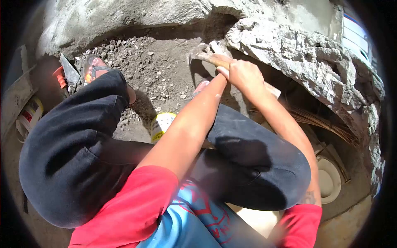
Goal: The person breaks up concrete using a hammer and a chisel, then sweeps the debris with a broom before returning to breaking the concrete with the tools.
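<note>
My right hand (247, 76) is wrapped round the wooden handle of a hammer (213, 59), and the pale butt of the handle sticks out below the wrist. The worn, dusty hammer head points left, over the ground at the foot of the broken wall (285, 53). My left forearm (194, 118) reaches up to the same spot. The left hand lies hidden behind the right hand and the hammer, so I cannot tell what its fingers do. A whitish piece (219, 47) shows just past the hammer head.
Rubble (136, 62) covers the ground between my feet. A trowel (69, 70) with an orange handle (60, 77) lies by my left foot. A yellow and white tub (162, 124) stands between my legs. Thin sticks (324, 124) and a pale round lid-like thing (328, 180) are at right.
</note>
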`<action>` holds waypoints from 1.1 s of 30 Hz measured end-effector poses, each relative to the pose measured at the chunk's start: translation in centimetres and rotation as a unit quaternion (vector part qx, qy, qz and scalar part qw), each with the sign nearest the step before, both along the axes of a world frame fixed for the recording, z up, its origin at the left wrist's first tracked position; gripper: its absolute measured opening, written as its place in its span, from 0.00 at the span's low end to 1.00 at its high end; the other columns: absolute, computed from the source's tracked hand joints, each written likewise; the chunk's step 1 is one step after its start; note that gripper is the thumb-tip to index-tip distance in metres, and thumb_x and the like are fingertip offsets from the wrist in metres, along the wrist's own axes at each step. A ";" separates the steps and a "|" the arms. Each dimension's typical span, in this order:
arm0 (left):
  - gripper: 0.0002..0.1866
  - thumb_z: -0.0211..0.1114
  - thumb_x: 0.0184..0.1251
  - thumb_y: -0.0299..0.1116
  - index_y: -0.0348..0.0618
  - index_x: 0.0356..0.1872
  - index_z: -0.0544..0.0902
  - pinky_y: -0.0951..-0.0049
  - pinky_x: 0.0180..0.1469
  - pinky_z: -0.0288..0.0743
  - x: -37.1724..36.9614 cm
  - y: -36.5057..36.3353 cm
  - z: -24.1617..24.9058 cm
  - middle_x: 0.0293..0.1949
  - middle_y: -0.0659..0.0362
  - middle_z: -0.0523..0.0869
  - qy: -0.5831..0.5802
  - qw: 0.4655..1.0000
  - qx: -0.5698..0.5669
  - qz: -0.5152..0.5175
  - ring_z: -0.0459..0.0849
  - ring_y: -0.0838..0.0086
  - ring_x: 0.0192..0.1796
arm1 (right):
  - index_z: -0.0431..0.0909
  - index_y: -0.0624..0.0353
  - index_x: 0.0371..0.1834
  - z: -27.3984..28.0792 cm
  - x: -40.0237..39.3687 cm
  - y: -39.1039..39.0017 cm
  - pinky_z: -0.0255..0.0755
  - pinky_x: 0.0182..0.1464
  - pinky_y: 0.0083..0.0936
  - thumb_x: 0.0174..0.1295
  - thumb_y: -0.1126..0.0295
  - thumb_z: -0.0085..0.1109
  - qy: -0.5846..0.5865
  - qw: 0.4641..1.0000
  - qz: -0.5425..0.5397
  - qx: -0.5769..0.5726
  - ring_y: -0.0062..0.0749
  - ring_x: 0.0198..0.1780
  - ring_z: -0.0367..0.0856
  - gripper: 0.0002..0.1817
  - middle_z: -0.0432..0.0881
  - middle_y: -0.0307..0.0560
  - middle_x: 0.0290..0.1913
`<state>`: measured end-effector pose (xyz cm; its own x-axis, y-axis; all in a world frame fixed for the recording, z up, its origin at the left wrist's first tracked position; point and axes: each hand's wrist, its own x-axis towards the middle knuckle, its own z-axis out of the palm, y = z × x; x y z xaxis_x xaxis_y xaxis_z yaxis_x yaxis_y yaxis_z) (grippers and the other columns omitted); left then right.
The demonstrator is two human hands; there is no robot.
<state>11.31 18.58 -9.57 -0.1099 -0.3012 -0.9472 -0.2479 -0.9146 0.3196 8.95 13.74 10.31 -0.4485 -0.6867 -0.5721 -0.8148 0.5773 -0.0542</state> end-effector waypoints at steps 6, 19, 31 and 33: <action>0.25 0.40 0.79 0.44 0.29 0.53 0.76 0.63 0.64 0.70 -0.7 -1.5 -0.4 0.55 0.42 0.81 -0.002 0.994 0.061 0.092 0.79 0.54 0.59 | 0.77 0.52 0.59 1.6 0.5 -1.1 0.81 0.30 0.43 0.66 0.41 0.54 -0.018 0.992 0.059 -0.111 0.53 0.28 0.86 0.29 0.82 0.58 0.21; 0.14 0.50 0.75 0.37 0.34 0.41 0.75 0.61 0.32 0.77 0.8 -7.7 2.3 0.37 0.48 0.84 0.025 0.955 -0.076 -0.284 0.84 0.60 0.35 | 0.78 0.69 0.35 5.6 3.2 -3.5 0.80 0.35 0.49 0.70 0.44 0.51 -0.152 0.987 -0.035 -0.027 0.62 0.31 0.85 0.31 0.82 0.66 0.25; 0.22 0.60 0.70 0.42 0.33 0.54 0.71 0.51 0.50 0.76 3.2 -10.4 0.8 0.40 0.35 0.85 0.014 0.814 -0.405 -0.416 0.84 0.43 0.48 | 0.80 0.70 0.38 8.6 4.0 4.3 0.77 0.37 0.46 0.60 0.52 0.68 -0.143 0.946 -0.291 0.003 0.61 0.34 0.85 0.26 0.82 0.69 0.27; 0.26 0.61 0.67 0.44 0.33 0.56 0.72 0.49 0.54 0.75 2.7 -14.8 3.3 0.44 0.33 0.84 0.040 0.768 -0.313 -0.557 0.82 0.38 0.50 | 0.80 0.69 0.41 8.6 5.0 6.9 0.77 0.39 0.44 0.58 0.57 0.68 -0.144 0.924 -0.355 0.013 0.61 0.37 0.85 0.22 0.83 0.67 0.31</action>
<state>14.03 3.78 -6.32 -0.6811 -0.3715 -0.6309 -0.7210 0.1907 0.6662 13.94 20.62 18.88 -0.6077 -0.2622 -0.7496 -0.1848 0.9647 -0.1876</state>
